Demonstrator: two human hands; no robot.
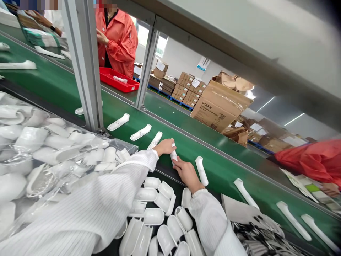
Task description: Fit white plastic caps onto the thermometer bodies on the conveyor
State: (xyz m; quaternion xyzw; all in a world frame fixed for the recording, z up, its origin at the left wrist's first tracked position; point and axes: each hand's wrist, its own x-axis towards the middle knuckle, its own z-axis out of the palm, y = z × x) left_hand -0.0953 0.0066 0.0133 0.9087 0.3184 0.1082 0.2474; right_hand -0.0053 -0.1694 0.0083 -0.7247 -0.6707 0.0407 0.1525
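Both of my hands are closed on one long white plastic housing (173, 155) over the green conveyor belt (217, 169). The fingers of my left hand (165, 146) grip its far end, while my right hand (188, 173) pinches the near end between thumb and fingers. Just left of my left hand lies a white housing (155, 139) with small dark holes. To the right of my right hand another white housing (201, 171) rests on the belt. Below my wrists is a pile of short, rounded white covers (153, 216) on a black surface.
A clear plastic bag of white parts (58, 142) fills the left side. Metal posts (84, 67) rise beside the belt. Across it are a person in red (119, 42), a red tray (112, 79) and a carton (218, 106). Black-and-white small parts (258, 231) lie at lower right.
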